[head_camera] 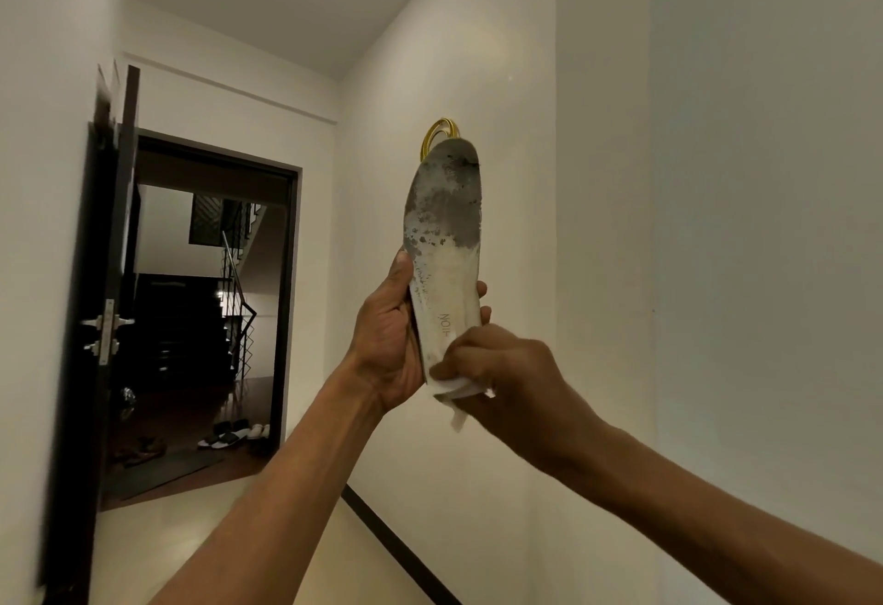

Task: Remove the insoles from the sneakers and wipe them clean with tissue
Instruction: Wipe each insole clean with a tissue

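I hold a white insole (pixel 446 241) upright in front of me, toe end up. Its upper half is stained dark grey and its lower half is pale, with small print near the heel. My left hand (pixel 387 341) grips the insole's lower part from the left, thumb on the front edge and fingertips showing round the right edge. My right hand (pixel 497 370) pinches a crumpled white tissue (pixel 454 389) against the insole's heel end. No sneakers are in view.
A white wall is close on the right, with a gold ring ornament (pixel 437 134) behind the insole's tip. On the left a dark door (pixel 110 270) stands open onto a landing with stairs and several shoes (pixel 234 435) on the floor.
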